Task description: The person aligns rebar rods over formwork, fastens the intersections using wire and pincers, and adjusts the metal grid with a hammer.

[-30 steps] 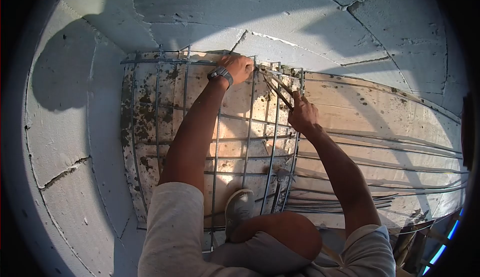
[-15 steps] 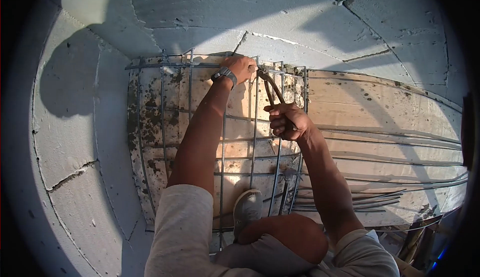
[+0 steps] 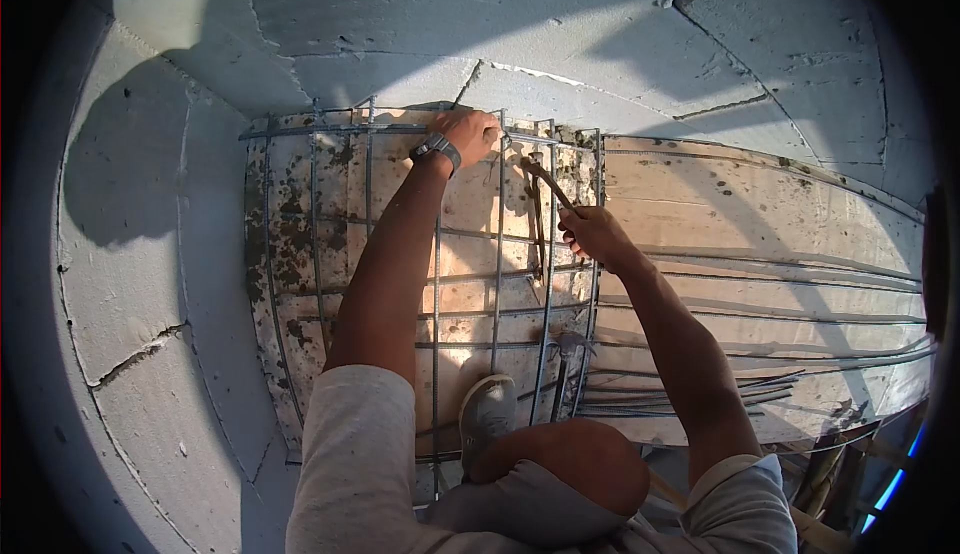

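Observation:
My right hand (image 3: 594, 236) grips one handle of a pair of end-cutting pincers (image 3: 553, 185). The pincers' other handle swings down and away, so the handles are spread wide. Their jaws lie a little right of a rebar crossing. At the top of the steel rebar grid (image 3: 437, 299), my left hand (image 3: 472, 138) is closed, its fingertips curled against the crossing. What those fingers pinch, if anything, is too small to make out. A watch (image 3: 437, 148) sits on the left wrist.
Light block walls (image 3: 130, 214) rise on the left and at the far side. A hammer (image 3: 570, 346) lies by the grid near my shoe (image 3: 489, 414). Long loose bars (image 3: 760, 311) run right over wooden boards (image 3: 700, 194).
The pincers have come away from the rebar crossing and their handles have spread apart. My right hand has moved slightly right, now on one handle only. My left hand stays at the crossing.

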`<state>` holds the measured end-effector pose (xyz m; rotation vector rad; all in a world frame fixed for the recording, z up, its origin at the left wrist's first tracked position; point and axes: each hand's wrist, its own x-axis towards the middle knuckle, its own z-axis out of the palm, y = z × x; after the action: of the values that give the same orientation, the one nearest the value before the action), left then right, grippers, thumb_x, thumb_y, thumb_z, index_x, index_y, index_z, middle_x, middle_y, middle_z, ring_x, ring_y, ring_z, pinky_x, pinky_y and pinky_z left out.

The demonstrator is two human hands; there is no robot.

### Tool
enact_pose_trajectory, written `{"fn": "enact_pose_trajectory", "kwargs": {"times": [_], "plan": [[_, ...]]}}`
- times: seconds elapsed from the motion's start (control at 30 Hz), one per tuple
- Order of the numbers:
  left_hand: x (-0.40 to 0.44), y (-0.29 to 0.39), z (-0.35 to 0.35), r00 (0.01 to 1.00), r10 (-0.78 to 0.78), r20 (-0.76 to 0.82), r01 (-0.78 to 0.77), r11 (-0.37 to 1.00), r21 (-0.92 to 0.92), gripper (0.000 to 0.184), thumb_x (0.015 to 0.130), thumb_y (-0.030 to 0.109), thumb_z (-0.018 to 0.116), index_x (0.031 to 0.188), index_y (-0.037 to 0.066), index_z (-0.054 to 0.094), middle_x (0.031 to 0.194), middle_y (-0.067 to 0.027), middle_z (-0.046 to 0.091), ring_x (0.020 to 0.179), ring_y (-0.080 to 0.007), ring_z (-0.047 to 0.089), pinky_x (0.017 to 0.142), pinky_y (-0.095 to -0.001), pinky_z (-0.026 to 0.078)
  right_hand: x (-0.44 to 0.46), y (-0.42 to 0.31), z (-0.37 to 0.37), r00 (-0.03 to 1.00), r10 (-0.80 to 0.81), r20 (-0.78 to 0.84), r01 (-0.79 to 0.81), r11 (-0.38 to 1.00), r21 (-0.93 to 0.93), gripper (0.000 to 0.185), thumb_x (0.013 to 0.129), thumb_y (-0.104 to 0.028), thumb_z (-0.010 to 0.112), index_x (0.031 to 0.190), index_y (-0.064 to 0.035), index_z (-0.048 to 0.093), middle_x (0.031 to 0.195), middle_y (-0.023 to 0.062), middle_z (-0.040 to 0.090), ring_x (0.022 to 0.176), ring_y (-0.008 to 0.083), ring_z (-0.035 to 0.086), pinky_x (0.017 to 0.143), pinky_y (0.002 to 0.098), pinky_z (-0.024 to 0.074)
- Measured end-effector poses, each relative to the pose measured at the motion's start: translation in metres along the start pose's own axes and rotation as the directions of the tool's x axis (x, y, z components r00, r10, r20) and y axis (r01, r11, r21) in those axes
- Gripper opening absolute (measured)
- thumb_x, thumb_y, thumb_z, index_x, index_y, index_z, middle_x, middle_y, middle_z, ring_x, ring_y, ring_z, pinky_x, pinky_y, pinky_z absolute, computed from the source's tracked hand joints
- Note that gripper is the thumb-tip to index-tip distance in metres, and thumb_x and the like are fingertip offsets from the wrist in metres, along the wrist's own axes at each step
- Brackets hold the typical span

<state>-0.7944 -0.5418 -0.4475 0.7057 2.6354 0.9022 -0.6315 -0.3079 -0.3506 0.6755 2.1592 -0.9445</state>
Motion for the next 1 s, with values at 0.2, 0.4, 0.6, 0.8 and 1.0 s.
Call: {"fn": "enact_pose_trajectory", "kwargs": {"times": [0.2, 0.4, 0.6, 0.8, 1.0], "plan": [[0.0, -0.002, 0.004, 0.999, 0.019, -0.037, -0.018, 1.0, 0.008, 0.026, 0.094, 0.032, 0.062, 0.113, 0.021, 0.075, 0.107, -0.0113, 0.075, 0.097, -0.032, 0.071, 0.087, -0.0452, 0.055, 0.01, 0.037, 0.076, 0.947, -0.195, -0.254, 0.19, 0.981, -0.042, 0.033, 0.095, -0.03, 0.063, 0.086, 0.0015, 0.066, 0.081, 0.0154, 0.067, 0.075, 0.0296, 0.066, 0.069, 0.0438, 0.0514], [0.0, 0.002, 0.001, 0.999, 0.021, -0.026, -0.021, 1.0, -0.002, 0.026, 0.094, 0.032, 0.061, 0.112, 0.02, 0.075, 0.105, -0.012, 0.075, 0.095, -0.0332, 0.071, 0.085, -0.0451, 0.055, 0.006, 0.01, 0.146, 0.804, -0.303, -0.512, 0.096, 0.915, -0.391, 0.03, 0.088, -0.016, 0.056, 0.115, -0.0027, 0.058, 0.137, 0.029, 0.044, 0.126, 0.0464, 0.045, 0.103, 0.0518, 0.0421], [0.001, -0.004, 0.007, 0.997, 0.042, -0.066, -0.041, 0.999, 0.015, 0.027, 0.094, 0.034, 0.061, 0.111, 0.018, 0.075, 0.104, -0.0123, 0.075, 0.094, -0.0331, 0.071, 0.084, -0.0453, 0.055, 0.008, 0.011, 0.154, 0.738, -0.383, -0.555, 0.067, 0.861, -0.504, 0.037, 0.085, -0.013, 0.056, 0.121, -0.0046, 0.058, 0.145, 0.028, 0.039, 0.132, 0.0449, 0.042, 0.106, 0.0516, 0.0394], [0.0, -0.003, 0.005, 0.994, 0.061, -0.089, -0.062, 0.998, 0.002, 0.026, 0.093, 0.032, 0.064, 0.11, 0.017, 0.076, 0.103, -0.0113, 0.075, 0.094, -0.0325, 0.071, 0.084, -0.0446, 0.055, 0.02, 0.008, 0.126, 0.862, -0.312, -0.4, 0.367, 0.928, 0.066, 0.029, 0.086, -0.019, 0.061, 0.111, -0.0047, 0.059, 0.122, 0.0219, 0.058, 0.111, 0.0402, 0.059, 0.088, 0.0461, 0.0516], [0.002, -0.006, 0.007, 0.997, 0.043, -0.059, -0.044, 0.999, -0.012, 0.023, 0.093, 0.026, 0.061, 0.111, 0.019, 0.074, 0.104, -0.011, 0.074, 0.097, -0.0321, 0.07, 0.087, -0.045, 0.054, -0.002, 0.025, 0.135, 0.313, -0.789, -0.528, 0.805, 0.515, -0.294, 0.077, 0.077, 0.013, 0.059, 0.141, -0.0199, 0.033, 0.115, 0.0212, 0.057, 0.108, 0.0404, 0.058, 0.088, 0.0452, 0.0521]]}}
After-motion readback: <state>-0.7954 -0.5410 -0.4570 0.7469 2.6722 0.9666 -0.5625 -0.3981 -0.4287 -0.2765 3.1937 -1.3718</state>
